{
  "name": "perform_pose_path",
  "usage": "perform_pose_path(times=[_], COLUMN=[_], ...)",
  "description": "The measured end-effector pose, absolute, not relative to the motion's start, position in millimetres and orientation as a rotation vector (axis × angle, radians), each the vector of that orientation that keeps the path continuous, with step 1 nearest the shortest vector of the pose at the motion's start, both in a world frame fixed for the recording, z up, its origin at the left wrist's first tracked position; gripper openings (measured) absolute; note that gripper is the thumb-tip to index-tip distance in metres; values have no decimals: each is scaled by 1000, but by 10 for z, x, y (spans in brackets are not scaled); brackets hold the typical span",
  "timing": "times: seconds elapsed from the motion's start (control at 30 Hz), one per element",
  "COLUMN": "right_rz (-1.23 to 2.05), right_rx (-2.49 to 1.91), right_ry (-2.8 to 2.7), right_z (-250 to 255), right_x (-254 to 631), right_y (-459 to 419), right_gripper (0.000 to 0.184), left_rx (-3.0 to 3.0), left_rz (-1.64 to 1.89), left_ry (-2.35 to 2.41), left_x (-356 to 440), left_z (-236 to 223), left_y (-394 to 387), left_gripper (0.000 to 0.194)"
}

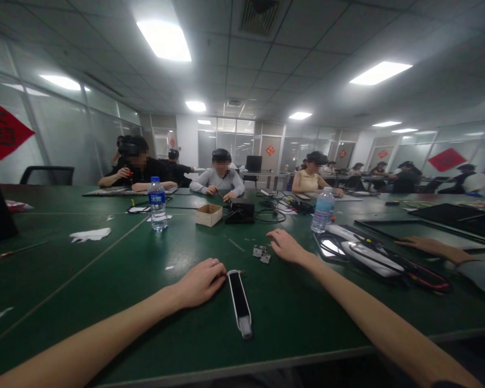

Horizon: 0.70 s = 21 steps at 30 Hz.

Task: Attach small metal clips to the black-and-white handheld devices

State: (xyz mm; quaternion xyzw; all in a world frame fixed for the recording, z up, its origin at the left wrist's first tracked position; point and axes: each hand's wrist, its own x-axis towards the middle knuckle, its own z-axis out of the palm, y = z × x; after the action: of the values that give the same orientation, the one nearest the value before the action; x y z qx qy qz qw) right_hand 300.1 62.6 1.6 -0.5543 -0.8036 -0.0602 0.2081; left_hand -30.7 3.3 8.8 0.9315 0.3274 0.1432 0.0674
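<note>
Near the desk's (117, 345) front edge, a black-and-white strip (239, 296) is lying beside the left hand (200, 283), whose curled grip is hiding any contents. The right hand (289, 248) is resting loosely open by small metal parts (262, 253), probably needing light fingertip handling.

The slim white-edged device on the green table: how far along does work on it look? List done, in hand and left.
Done: nothing is plainly finished; the device lies on the table. In hand: the left hand rests by its far end, the right hand beside small metal parts; neither visibly grips anything. Left: probably those parts, lying loose and apart from the device.
</note>
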Motion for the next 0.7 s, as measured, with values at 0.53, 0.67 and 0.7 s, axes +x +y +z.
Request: perform_pose_path(times=[0.53, 0.67, 0.7], right_rz=[-70, -49, -40], right_rx=[-1669, -1697, -1705], right_ry=[-2360, -2343, -2337], right_z=[-76, -47, -39], right_x=[3095, 3090, 3090], right_y=[760, 750, 747], right_gripper=[28, 25, 24], left_rx=[2804, 2798, 2797], left_rz=[444, 426, 422], left_ry=[995, 991, 992], left_x=[-306, -305, -304], left_z=[75, 91, 93], left_y=[45, 36, 35], left_gripper=[14, 15, 15])
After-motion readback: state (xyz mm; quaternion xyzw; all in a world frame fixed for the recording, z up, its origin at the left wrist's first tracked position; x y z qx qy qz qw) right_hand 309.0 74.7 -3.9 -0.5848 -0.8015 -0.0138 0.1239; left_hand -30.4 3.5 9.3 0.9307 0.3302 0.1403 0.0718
